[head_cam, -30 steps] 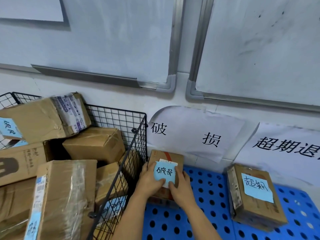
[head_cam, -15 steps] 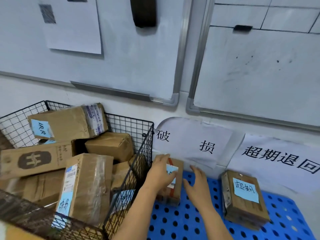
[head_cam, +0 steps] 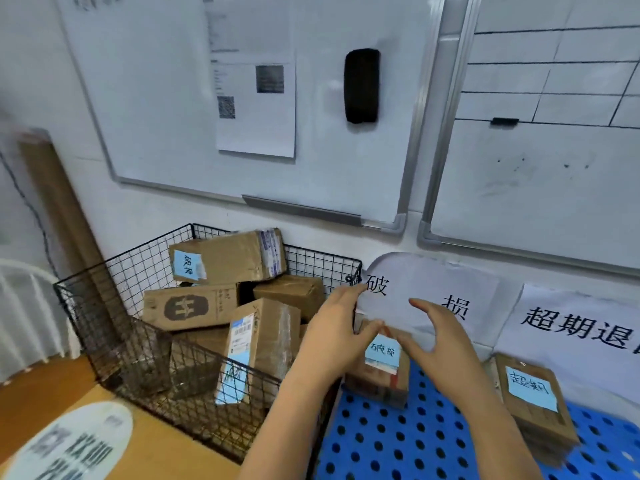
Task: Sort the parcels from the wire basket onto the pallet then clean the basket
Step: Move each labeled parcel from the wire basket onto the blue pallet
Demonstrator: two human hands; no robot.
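Parcel lies on pallet, between spread fingers.

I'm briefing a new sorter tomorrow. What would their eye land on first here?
The wire basket at left, heaped with brown parcels, dominates. Next, the left hand and right hand hover open over a small parcel with a blue note on the blue pallet, below large paper signs on the wall.

Bright, even, cool light, with shadows soft and faint. Wide-angle distortion bows the whiteboard frames toward the edges. Blur smears the left — the cardboard tube and the near corner of the wire basket; the centre is sharper.
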